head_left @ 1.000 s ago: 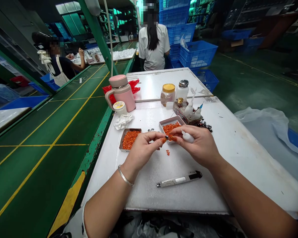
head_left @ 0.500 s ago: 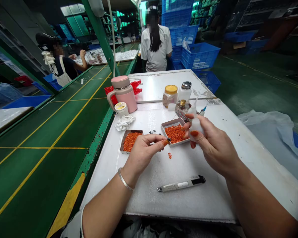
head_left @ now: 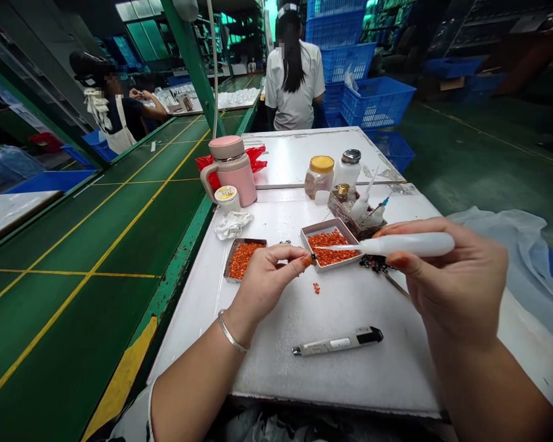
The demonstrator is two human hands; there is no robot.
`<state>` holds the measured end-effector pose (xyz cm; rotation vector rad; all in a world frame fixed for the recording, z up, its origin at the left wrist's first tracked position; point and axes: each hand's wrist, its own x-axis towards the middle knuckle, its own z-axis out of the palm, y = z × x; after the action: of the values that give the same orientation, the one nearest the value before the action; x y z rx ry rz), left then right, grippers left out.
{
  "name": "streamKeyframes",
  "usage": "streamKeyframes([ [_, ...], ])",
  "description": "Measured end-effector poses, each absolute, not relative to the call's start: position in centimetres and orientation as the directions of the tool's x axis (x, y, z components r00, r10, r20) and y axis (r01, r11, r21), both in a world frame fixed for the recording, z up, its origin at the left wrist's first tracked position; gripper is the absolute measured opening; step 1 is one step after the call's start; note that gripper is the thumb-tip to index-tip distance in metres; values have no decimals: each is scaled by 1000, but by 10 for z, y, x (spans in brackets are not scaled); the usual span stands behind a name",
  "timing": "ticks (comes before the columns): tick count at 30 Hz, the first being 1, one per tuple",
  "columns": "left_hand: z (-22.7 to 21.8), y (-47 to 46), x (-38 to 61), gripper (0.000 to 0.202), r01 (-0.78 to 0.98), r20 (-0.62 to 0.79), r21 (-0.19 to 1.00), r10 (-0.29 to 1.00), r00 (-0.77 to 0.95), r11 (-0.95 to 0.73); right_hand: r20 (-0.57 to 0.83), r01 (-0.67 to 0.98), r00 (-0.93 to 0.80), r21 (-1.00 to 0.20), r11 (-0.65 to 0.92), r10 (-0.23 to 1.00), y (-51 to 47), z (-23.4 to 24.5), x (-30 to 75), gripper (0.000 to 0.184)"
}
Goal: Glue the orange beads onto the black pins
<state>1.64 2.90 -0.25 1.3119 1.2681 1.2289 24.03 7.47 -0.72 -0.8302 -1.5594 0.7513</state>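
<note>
Smooth white plastic applicator bottle (head_left: 405, 244)

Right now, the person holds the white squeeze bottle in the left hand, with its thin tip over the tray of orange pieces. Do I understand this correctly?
Not quite: the white squeeze bottle is in the right hand, as the head view shows. The left hand pinches a small dark piece. The thin tip is over the tray of orange pieces, as you said.
</note>
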Motion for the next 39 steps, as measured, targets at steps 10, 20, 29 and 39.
streamKeyframes([
  [10, -4, 29, 15, 15, 70, 68, 995, 997, -25, -66, 564, 88, 55, -825, 558, 824, 74, -6, 229, 21],
  [20, -5, 29, 15, 14, 70, 73, 995, 997, -10, -72, 581, 123, 37, -810, 573, 813, 76, -9, 229, 21],
  [29, -2, 28, 16, 14, 71, 64, 995, 998, -6, -64, 574, 164, 45, -812, 561, 818, 75, -9, 229, 23],
  [39, 0, 27, 16, 18, 110, 72, 992, 997, -31, -69, 550, 139, 53, -830, 540, 833, 72, -4, 225, 23],
])
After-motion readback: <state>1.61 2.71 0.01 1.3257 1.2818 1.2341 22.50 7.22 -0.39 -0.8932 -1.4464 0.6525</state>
